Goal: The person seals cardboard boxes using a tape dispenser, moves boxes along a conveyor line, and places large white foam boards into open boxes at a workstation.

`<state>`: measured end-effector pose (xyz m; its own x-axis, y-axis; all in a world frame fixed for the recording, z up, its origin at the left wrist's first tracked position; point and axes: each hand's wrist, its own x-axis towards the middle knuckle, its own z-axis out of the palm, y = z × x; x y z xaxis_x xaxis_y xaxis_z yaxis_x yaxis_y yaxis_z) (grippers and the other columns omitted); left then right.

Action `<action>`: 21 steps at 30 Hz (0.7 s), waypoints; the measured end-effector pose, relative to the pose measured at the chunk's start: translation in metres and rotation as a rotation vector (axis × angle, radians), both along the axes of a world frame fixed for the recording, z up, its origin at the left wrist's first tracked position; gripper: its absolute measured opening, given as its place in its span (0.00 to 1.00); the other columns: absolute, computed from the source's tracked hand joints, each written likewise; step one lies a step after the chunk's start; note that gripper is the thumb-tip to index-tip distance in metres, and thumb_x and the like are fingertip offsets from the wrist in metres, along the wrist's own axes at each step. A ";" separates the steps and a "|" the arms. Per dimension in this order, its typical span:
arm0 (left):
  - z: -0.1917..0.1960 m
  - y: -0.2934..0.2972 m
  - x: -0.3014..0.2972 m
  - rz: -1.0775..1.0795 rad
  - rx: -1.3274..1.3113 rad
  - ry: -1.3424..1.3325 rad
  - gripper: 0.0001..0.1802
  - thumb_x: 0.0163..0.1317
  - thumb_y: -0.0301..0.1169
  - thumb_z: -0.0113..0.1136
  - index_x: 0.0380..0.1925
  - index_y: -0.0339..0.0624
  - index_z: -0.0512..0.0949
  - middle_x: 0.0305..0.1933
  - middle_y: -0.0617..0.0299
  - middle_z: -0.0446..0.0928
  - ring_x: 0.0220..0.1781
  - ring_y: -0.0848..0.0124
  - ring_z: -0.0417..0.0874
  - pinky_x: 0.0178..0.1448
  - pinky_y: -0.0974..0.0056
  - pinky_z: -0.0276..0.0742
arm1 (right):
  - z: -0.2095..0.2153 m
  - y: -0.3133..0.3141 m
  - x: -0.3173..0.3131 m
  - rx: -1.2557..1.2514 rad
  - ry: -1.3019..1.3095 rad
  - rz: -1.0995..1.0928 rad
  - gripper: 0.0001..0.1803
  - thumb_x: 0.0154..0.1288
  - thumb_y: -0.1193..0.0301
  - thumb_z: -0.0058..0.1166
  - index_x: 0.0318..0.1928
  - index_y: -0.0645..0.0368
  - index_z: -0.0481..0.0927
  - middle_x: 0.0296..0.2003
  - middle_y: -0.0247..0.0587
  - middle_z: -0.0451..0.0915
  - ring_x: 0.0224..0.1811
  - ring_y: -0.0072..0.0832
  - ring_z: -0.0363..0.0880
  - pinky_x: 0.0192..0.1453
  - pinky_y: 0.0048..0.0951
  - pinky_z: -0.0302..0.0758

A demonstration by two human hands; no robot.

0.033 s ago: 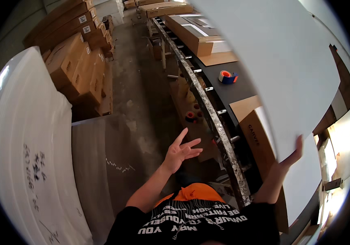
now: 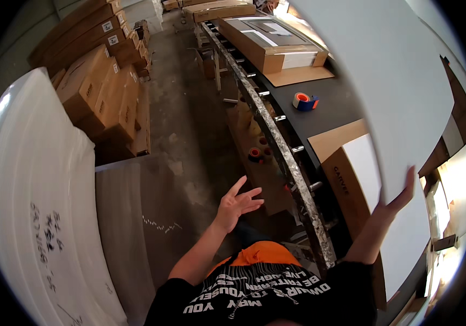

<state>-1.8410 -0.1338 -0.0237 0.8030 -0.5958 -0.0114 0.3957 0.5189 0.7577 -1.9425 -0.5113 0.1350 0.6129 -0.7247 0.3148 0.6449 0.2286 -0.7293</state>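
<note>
The right hand [image 2: 398, 198] presses flat, fingers stretched, against the lower edge of a large smooth white panel [image 2: 401, 81], a thin rigid sheet that rises tilted over the right side of the long worktop [image 2: 331, 106]; whether the thumb hooks behind the sheet cannot be told. The left hand [image 2: 237, 204] hangs released in the air above the concrete floor [image 2: 184, 108], fingers spread and holding nothing, well apart from the panel. The worktop is dark and matte, edged along its left side by a speckled, worn metal rail [image 2: 284, 155] with short pegs. Under the panel, at the worktop's near end, lies one open brown cardboard box [image 2: 341, 179] with a white sheet showing inside it. Towards the middle of the worktop sits one tape dispenser [image 2: 303, 101] with an orange roll and blue body, and at the far end lies one flat, shallow cardboard carton [image 2: 268, 41] holding pale panels. Below the rail, two orange tape rolls [image 2: 259, 154] rest on a low brown board. Stacked brown cartons [image 2: 100, 87] line the left wall, beside a curved white foam sheet [image 2: 32, 206].
</note>
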 end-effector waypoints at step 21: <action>-0.101 0.160 0.378 0.725 0.540 0.624 0.24 0.69 0.31 0.55 0.62 0.33 0.66 0.57 0.47 0.76 0.50 0.54 0.83 0.54 0.55 0.80 | -0.018 -0.041 0.564 0.058 0.095 -0.343 0.20 0.65 0.78 0.57 0.56 0.69 0.70 0.48 0.46 0.77 0.52 0.37 0.78 0.55 0.38 0.79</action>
